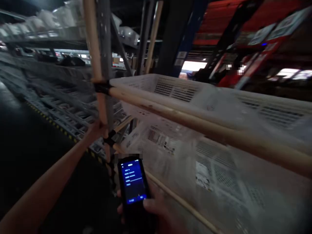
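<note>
My left hand [97,129] is stretched forward and grips the upright wooden pole [95,58] of a cart frame, just below a black joint [101,87]. My right hand [156,211] holds a black handheld scanner [133,185] low in the middle; its blue screen is lit and my thumb rests near its lower edge. A horizontal wooden rail [195,122] runs from the joint to the right, in front of a white slotted plastic crate [185,91]. A second white crate [219,175] sits below, with clear plastic bags in it.
Long metal shelving [56,97] with bagged goods runs along the left of a dark aisle floor [29,146] marked by a yellow-black stripe. Blue uprights [192,29] and red racking [255,26] stand at the back right. The picture is blurred by motion.
</note>
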{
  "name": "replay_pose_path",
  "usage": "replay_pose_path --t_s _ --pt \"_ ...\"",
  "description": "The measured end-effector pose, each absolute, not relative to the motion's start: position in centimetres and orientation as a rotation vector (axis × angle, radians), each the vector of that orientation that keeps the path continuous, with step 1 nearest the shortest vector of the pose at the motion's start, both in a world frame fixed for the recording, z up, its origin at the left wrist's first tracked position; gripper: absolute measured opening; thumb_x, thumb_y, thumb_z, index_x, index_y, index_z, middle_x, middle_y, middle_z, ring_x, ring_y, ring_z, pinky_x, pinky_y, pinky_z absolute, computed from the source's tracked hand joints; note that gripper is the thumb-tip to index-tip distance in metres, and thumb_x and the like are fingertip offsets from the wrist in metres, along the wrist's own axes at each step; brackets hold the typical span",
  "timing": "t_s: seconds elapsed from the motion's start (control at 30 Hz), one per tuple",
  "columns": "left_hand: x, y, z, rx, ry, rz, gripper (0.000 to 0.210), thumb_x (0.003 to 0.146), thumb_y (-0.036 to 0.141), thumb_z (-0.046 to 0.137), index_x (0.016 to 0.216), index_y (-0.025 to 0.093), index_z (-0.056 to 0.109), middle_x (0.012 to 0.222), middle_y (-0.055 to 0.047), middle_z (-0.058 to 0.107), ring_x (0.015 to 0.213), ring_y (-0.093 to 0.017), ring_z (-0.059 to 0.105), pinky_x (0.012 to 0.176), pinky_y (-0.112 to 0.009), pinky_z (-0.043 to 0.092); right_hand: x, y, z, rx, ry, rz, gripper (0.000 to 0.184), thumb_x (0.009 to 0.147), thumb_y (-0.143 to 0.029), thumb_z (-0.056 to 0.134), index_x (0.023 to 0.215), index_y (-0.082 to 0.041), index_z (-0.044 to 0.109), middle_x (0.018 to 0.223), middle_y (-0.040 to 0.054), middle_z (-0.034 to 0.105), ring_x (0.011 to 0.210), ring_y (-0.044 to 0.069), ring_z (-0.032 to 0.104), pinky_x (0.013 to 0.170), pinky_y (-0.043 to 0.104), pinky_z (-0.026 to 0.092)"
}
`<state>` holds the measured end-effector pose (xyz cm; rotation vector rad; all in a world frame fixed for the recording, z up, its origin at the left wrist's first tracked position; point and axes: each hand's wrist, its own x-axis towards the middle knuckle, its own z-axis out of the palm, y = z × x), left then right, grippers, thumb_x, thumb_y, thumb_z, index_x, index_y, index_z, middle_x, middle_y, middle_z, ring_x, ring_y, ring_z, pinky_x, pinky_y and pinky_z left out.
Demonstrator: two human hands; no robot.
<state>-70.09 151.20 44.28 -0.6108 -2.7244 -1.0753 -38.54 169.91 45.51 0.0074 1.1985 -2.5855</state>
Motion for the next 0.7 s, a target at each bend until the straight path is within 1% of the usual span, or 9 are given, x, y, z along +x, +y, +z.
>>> replay_pose_path --t_s 0.1,0.13,0.2,0.3,0.33,0.4,0.53,0.6,0.7 --pt "-70.0 147.1 42.0 -0.743 -2.758 -1.084 0.025 0.083 0.039 0.048 0.091 0.017 0.056 0.094 -0.008 0.065 0.089 -0.02 0.058 0.076 -0.03 0.04 -42.7 165.3 44.8 -0.064 1.158 -2.511 0.075 0.073 -0.029 0.071 0.14 -0.018 0.039 0.125 0.0205 0.067 0.1 0.034 0.07 0.08 0.046 0.052" --pt "-69.8 144.9 40.6 -0.742 -2.792 -1.074 0.025 0.081 0.037 0.047 0.09 0.017 0.058 0.097 -0.009 0.066 0.091 -0.022 0.059 0.078 -0.032 0.04 -44.0 164.0 44.5 -0.057 1.136 -2.498 0.073 0.073 -0.028 0.07 0.139 -0.017 0.041 0.125 0.0205 0.067 0.099 0.033 0.07 0.08 0.045 0.052" --pt "-69.0 139.6 37.1 -0.666 -2.885 -1.075 0.028 0.08 0.039 0.043 0.083 0.016 0.06 0.088 -0.009 0.066 0.081 -0.022 0.06 0.074 -0.033 0.041 -46.5 161.4 43.8 -0.016 1.087 -2.465 0.069 0.072 -0.027 0.069 0.136 -0.015 0.045 0.125 0.0205 0.067 0.099 0.033 0.07 0.079 0.043 0.053" --pt "-66.7 130.9 31.2 -0.408 -3.015 -1.128 0.038 0.078 0.051 0.035 0.068 0.018 0.051 0.071 -0.01 0.06 0.067 -0.022 0.057 0.06 -0.032 0.039 -49.9 157.6 42.6 0.024 1.09 -2.43 0.067 0.068 -0.025 0.067 0.131 -0.016 0.048 0.121 0.0189 0.069 0.098 0.033 0.071 0.078 0.045 0.053" --pt "-65.8 128.3 29.4 -0.285 -3.063 -1.183 0.039 0.075 0.053 0.036 0.07 0.018 0.052 0.074 -0.009 0.061 0.069 -0.022 0.057 0.063 -0.032 0.04 -51.0 156.3 42.3 0.024 1.113 -2.421 0.068 0.066 -0.024 0.066 0.131 -0.017 0.047 0.119 0.0183 0.071 0.096 0.033 0.071 0.078 0.046 0.053" --pt "-64.2 123.8 26.3 -0.071 -3.096 -1.258 0.043 0.073 0.056 0.036 0.077 0.017 0.055 0.08 -0.01 0.062 0.076 -0.024 0.058 0.068 -0.034 0.042 -53.1 153.8 41.7 0.021 1.155 -2.398 0.067 0.065 -0.021 0.064 0.129 -0.018 0.048 0.114 0.0178 0.073 0.092 0.033 0.072 0.077 0.047 0.054" --pt "-63.0 118.5 22.1 0.237 -3.095 -1.405 0.049 0.071 0.058 0.034 0.084 0.015 0.057 0.089 -0.012 0.064 0.088 -0.026 0.061 0.077 -0.034 0.043 -57.5 149.5 40.7 0.021 1.163 -2.298 0.061 0.064 -0.019 0.061 0.125 -0.018 0.053 0.114 0.0178 0.073 0.091 0.033 0.072 0.075 0.047 0.054" --pt "-63.5 117.3 20.3 0.341 -3.1 -1.439 0.045 0.075 0.053 0.036 0.087 0.015 0.057 0.092 -0.011 0.065 0.091 -0.025 0.061 0.08 -0.033 0.043 -59.9 147.8 39.7 0.011 1.154 -2.248 0.062 0.064 -0.019 0.063 0.125 -0.019 0.055 0.115 0.0171 0.073 0.092 0.033 0.072 0.076 0.047 0.054" --pt "-64.9 116.9 17.9 0.484 -3.174 -1.436 0.025 0.082 0.035 0.041 0.087 0.015 0.056 0.095 -0.009 0.065 0.094 -0.023 0.061 0.08 -0.03 0.042 -64.3 145.8 37.9 0.035 1.135 -2.158 0.059 0.064 -0.024 0.068 0.123 -0.02 0.06 0.12 0.015 0.071 0.097 0.034 0.07 0.081 0.048 0.053"
